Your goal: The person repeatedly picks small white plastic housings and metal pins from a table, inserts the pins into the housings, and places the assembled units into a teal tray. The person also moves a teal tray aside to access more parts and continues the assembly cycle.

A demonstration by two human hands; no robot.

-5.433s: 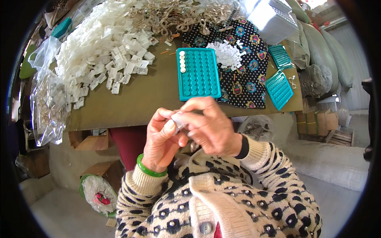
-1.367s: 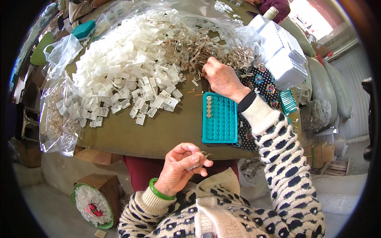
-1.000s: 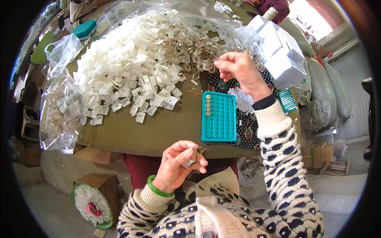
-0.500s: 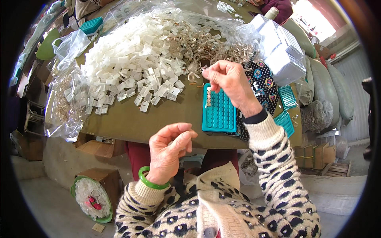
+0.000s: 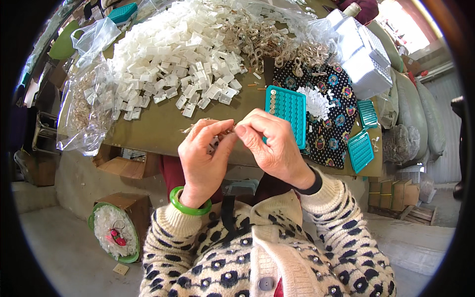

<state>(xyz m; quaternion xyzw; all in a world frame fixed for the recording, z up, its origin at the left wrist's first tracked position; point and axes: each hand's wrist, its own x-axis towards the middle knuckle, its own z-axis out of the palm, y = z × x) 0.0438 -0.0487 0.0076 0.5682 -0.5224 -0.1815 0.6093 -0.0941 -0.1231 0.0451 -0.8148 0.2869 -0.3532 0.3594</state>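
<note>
My left hand (image 5: 202,156), a green bangle at its wrist, pinches a small beige looped piece (image 5: 188,129); most of it is hidden by the fingers. My right hand (image 5: 274,148) meets it fingertip to fingertip, thumb and forefinger pressed together at the same piece. What exactly the right fingertips grip is too small to make out. Just beyond the right hand lies a teal tray (image 5: 291,111) with rows of round wells. Several small round pale pieces (image 5: 272,99) sit in its left column. Beyond both hands is a heap of similar beige looped pieces (image 5: 264,42).
A large heap of white translucent plastic pieces (image 5: 173,54) covers the table's left and middle. Small white bits (image 5: 316,103) lie on a patterned black cloth (image 5: 334,133). Two more teal trays, a stack of white trays (image 5: 363,64) and clear plastic bags (image 5: 86,104) stand around.
My right hand has come down and left from above the teal tray to meet my left hand. The left hand has risen slightly, and a beige looped piece now shows in it.
</note>
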